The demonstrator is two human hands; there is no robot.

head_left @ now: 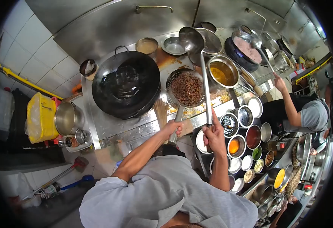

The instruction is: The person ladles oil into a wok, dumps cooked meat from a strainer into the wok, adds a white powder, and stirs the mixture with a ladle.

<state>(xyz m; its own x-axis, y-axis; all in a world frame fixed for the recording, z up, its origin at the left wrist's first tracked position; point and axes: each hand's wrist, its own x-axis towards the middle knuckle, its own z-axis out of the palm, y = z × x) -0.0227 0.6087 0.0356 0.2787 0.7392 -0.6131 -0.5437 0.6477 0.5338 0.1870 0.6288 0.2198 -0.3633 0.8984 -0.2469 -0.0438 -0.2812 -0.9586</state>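
Note:
My left hand is closed around the handle of a perforated strainer. Brown, crumbly food is heaped in the strainer's bowl. In my right hand is the long handle of a ladle, its forefinger stretched along the shaft. The ladle's bowl is up beyond the strainer, overlapping a round mesh sieve in this view. To the left of the strainer sits a black wok with a glossy, wet-looking inside. A steel pot of amber liquid stands just right of the ladle's shaft.
A bamboo brush lies between wok and strainer. Several bowls of sauces and ingredients, one with red sauce, crowd the right side. Another person holds a ladle over a second wok. A yellow container stands at left.

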